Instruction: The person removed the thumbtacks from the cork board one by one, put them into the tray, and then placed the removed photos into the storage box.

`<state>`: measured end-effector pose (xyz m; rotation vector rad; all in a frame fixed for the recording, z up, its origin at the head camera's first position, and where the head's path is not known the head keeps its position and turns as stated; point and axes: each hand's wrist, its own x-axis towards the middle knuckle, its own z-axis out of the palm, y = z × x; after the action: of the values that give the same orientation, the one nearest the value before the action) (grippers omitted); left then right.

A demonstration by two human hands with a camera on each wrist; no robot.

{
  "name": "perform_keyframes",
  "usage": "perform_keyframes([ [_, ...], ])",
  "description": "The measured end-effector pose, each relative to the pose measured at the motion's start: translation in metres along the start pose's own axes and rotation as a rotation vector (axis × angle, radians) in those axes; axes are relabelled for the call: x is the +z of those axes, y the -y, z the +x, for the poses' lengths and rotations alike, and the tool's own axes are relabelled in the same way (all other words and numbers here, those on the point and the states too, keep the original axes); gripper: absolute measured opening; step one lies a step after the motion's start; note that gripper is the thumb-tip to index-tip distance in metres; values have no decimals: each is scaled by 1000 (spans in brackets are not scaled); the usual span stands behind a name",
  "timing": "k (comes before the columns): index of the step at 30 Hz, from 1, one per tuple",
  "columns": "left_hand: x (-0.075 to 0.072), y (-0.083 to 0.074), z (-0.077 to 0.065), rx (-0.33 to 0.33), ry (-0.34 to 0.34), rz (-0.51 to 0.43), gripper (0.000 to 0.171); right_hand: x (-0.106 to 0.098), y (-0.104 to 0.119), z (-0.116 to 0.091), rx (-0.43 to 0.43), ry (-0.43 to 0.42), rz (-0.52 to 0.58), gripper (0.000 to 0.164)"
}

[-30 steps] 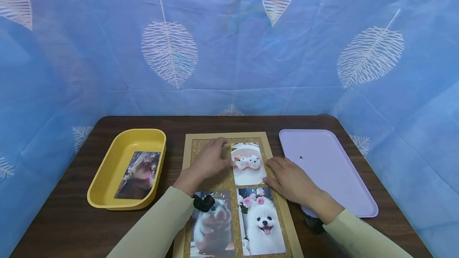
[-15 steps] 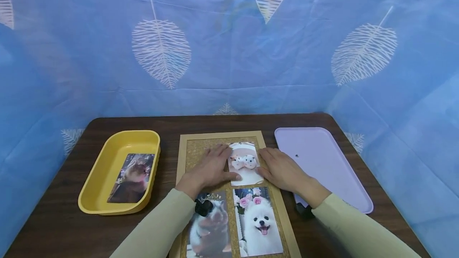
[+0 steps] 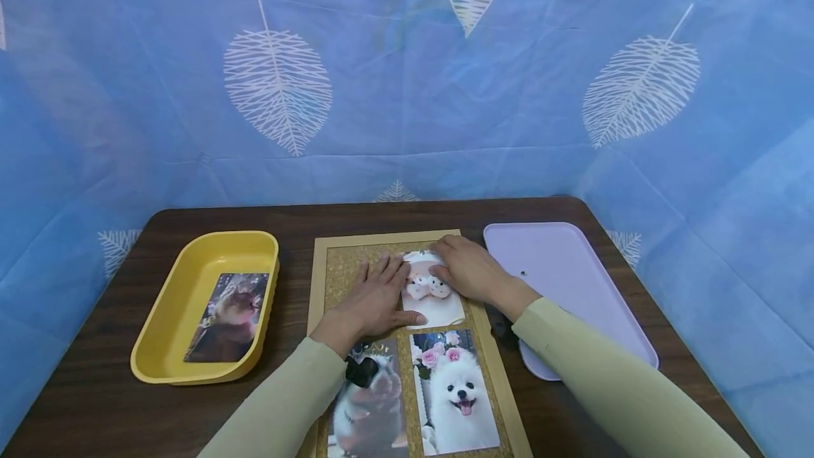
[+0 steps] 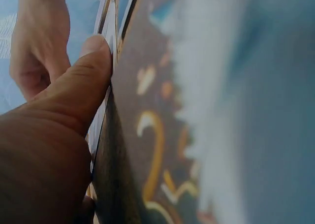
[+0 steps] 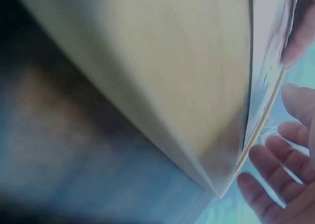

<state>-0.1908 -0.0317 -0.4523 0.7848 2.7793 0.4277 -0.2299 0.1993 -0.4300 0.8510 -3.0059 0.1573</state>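
We seemed to be squaring the hamster photo on the corkboard, upper right, our left grip wide at its left edge, our right grip (loosely bent, nothing visibly held) at its top corner; the next move, we judged, called for even pressure

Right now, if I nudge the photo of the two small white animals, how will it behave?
The photo looks thin and flat, so it's probably light and may bend if pushed by one edge. Its smooth-looking face could be slippery. The left hand and right hand overlap it, so it may resist sliding on the corkboard.
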Motion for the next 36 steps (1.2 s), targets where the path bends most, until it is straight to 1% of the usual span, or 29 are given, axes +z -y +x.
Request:
perform_keyframes([
  [5, 0, 0, 0, 0, 4, -5, 101, -1, -2, 15, 9, -12, 12, 37],
  [13, -1, 0, 0, -10, 14, 7, 102, -3, 2, 30, -24, 23, 24, 27],
  [18, -2, -1, 0, -12, 19, 9, 103, -2, 2, 38, 4, 40, 20, 20],
  [22, -3, -2, 0, -15, 22, 16, 103, -1, 2, 43, 32, 60, 21, 19],
  [28, -3, -2, -1, -16, 20, 20, 103, 0, 3, 48, 33, 96, 11, 20],
  [36, -3, -2, -1, -9, 15, 10, 102, -2, 4, 55, 59, 129, -2, 19],
])
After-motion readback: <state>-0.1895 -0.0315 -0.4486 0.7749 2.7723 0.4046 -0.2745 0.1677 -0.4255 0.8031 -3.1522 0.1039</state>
